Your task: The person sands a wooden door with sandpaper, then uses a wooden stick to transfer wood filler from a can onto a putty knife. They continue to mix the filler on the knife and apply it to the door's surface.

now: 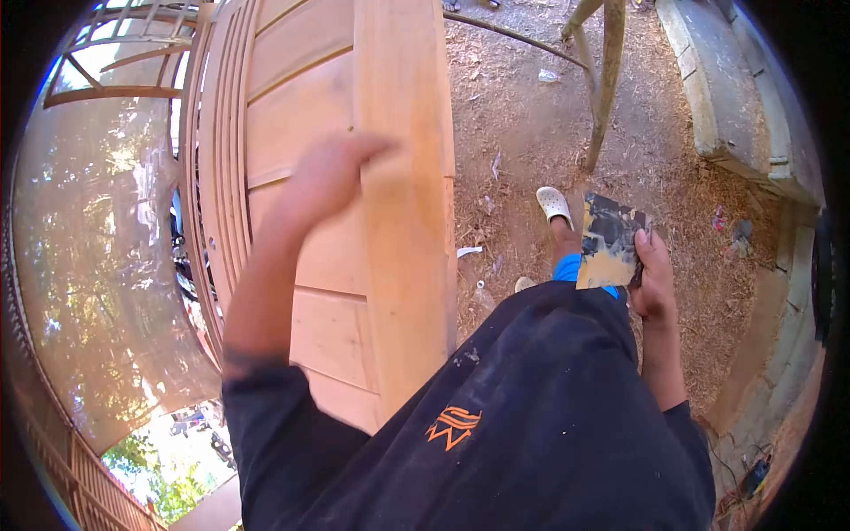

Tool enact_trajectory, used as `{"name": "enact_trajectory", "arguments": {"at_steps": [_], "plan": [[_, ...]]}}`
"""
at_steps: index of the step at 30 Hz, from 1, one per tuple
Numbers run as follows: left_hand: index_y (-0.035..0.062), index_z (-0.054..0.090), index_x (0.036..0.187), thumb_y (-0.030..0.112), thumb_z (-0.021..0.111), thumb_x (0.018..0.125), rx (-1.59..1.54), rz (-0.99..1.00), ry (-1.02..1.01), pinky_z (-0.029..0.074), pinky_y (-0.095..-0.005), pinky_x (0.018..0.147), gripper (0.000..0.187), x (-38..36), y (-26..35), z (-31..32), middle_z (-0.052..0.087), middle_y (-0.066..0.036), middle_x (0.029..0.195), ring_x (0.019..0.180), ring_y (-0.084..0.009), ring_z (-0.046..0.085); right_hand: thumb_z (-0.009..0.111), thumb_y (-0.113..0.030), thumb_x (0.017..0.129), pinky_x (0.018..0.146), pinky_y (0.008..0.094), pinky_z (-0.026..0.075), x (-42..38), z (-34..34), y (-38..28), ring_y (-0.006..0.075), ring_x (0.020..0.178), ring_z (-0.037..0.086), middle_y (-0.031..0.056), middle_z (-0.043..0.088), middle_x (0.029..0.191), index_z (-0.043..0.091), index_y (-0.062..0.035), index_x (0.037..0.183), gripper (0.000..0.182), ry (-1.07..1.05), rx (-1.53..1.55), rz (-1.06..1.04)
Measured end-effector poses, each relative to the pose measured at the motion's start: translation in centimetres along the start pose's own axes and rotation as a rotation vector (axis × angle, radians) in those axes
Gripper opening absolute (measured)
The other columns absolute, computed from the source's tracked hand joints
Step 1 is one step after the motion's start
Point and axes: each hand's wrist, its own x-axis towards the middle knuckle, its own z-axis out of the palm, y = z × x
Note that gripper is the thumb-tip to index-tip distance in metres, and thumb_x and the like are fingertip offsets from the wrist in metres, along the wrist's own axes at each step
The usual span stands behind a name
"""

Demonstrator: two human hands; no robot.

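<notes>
Sawdust-strewn dirt ground (531,115) spreads between the two hands and beyond them. A white clog (554,204) stands on it just left of the right hand. Two wooden legs (602,80) rise well above that hand, and a concrete curb (717,97) runs along its far right. Left of the left hand hangs a translucent sheet (97,265) under a curved wooden frame (115,62).

Left hand (332,173) raised, fingers extended and blurred; right hand (653,274) lowered, fingers clasped.
</notes>
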Motion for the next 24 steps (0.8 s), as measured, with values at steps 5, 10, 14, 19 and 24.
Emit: {"name": "enact_trajectory", "arguments": {"at_steps": [5, 10, 14, 19, 24], "plan": [[0.0098, 0.066, 0.106, -0.012, 0.045, 0.068, 0.139, 0.167, 0.110, 0.048, -0.0356, 0.083, 0.048, 8.5, -3.8, -1.0, 0.065, -0.013, 0.101, 0.094, -0.0315, 0.061, 0.041, -0.022, 0.098, 0.084, 0.0298, 0.049, -0.4, 0.9, -1.5, 0.0152, 0.094, 0.060, 0.0084, 0.060, 0.108, 0.047, 0.0007, 0.119, 0.032, -0.019, -0.051, -0.064], [0.0107, 0.068, 0.101, -0.010, 0.049, 0.068, 0.041, 0.165, 0.209, 0.048, -0.0358, 0.083, 0.044, 1.6, -1.7, 3.4, 0.065, -0.011, 0.100, 0.093, -0.0304, 0.061, 0.040, -0.022, 0.098, 0.084, 0.0290, 0.049, -1.3, 1.0, -2.6, 0.0147, 0.094, 0.060, 0.0084, 0.059, 0.109, 0.047, 0.0006, 0.120, 0.032, 0.030, -0.125, -0.069], [0.0126, 0.066, 0.106, -0.008, 0.052, 0.068, 0.073, 0.129, 0.257, 0.048, -0.0364, 0.084, 0.046, -5.5, 0.2, 8.0, 0.064, -0.008, 0.108, 0.099, -0.0275, 0.059, 0.040, -0.022, 0.098, 0.084, 0.0297, 0.049, -0.9, 1.5, -1.7, 0.0152, 0.094, 0.060, 0.0090, 0.060, 0.109, 0.047, 0.0010, 0.120, 0.032, -0.008, -0.142, -0.016], [0.0122, 0.064, 0.110, -0.006, 0.050, 0.071, 0.111, -0.013, 0.087, 0.047, -0.0360, 0.087, 0.045, -14.4, 5.1, 12.2, 0.061, -0.005, 0.116, 0.109, -0.0247, 0.055, 0.042, -0.022, 0.097, 0.083, 0.0313, 0.050, -0.3, 1.7, -0.5, 0.0169, 0.092, 0.061, 0.0100, 0.060, 0.107, 0.047, 0.0016, 0.120, 0.033, 0.022, -0.096, 0.023], [0.0120, 0.064, 0.110, -0.009, 0.048, 0.070, -0.045, -0.028, -0.252, 0.048, -0.0338, 0.087, 0.048, -12.6, 4.6, 6.2, 0.064, -0.006, 0.109, 0.104, -0.0234, 0.059, 0.041, -0.022, 0.098, 0.083, 0.0298, 0.049, 0.1, 2.0, -0.8, 0.0157, 0.094, 0.060, 0.0090, 0.059, 0.110, 0.046, 0.0008, 0.120, 0.032, -0.013, -0.043, 0.027]]}}
